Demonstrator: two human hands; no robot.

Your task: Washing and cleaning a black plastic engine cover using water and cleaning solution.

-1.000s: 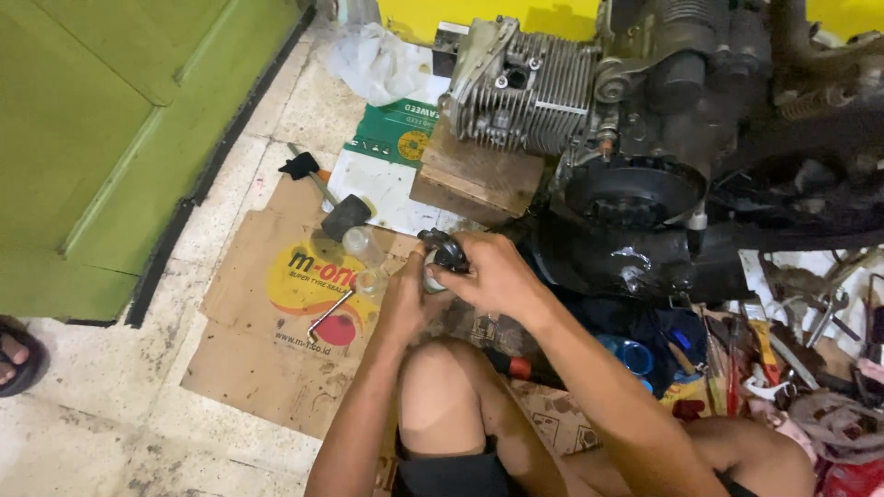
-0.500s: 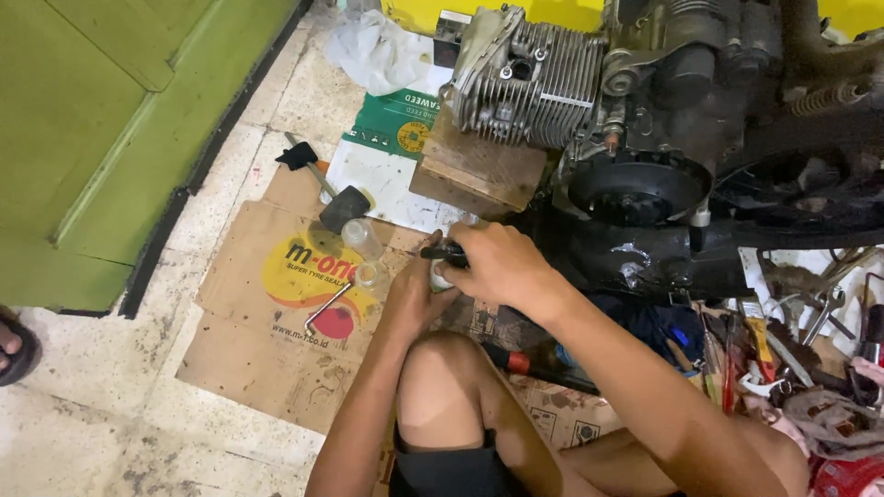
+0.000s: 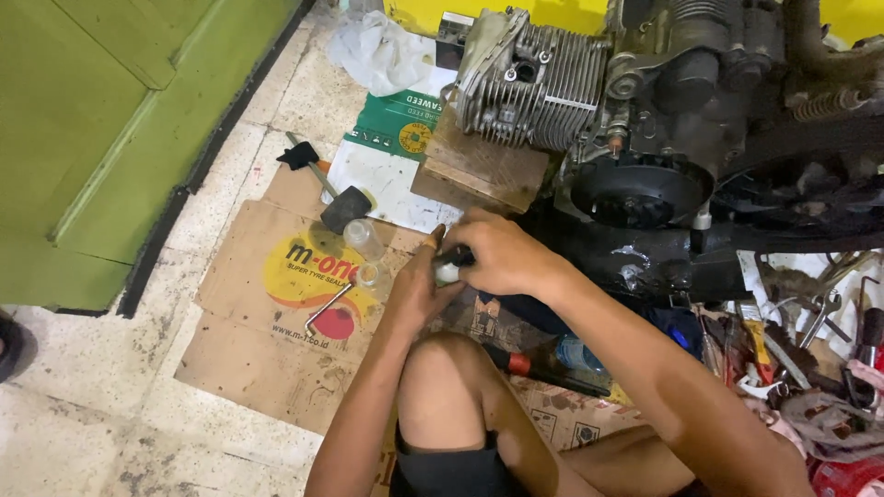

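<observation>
— At the centre of the frame, just above the bent knee, what are the two hands busy with?

— Both close on one small part (image 3: pixel 448 269), pale with a dark piece at its top. The right hand (image 3: pixel 497 258) is clenched over it from above, fingers wrapped round the dark end. The left hand (image 3: pixel 416 290) grips it from the side and below, thumb up. What kind of part it is, I cannot tell; the fingers hide most of it.

— Which step would you say this is?

— A fitting or twisting step, by my judgement: one hand steadies the part while the other works its top. It is held in the air, clear of the cardboard sheet (image 3: pixel 267 340) on the floor.

— And what lies near?

— Just left of the hands lies a small clear jar (image 3: pixel 363 237), with a bent metal rod (image 3: pixel 329 306) below it and a black mallet (image 3: pixel 337 204) above. The finned engine cylinder (image 3: pixel 539 87) rests on a wooden block (image 3: pixel 479 170) in the upper middle. Loose hand tools (image 3: pixel 801 322) crowd the right edge.

— What does the next move call for?

— A firm counter-grip from the left hand, I judge, and a steady turn from the right.
</observation>
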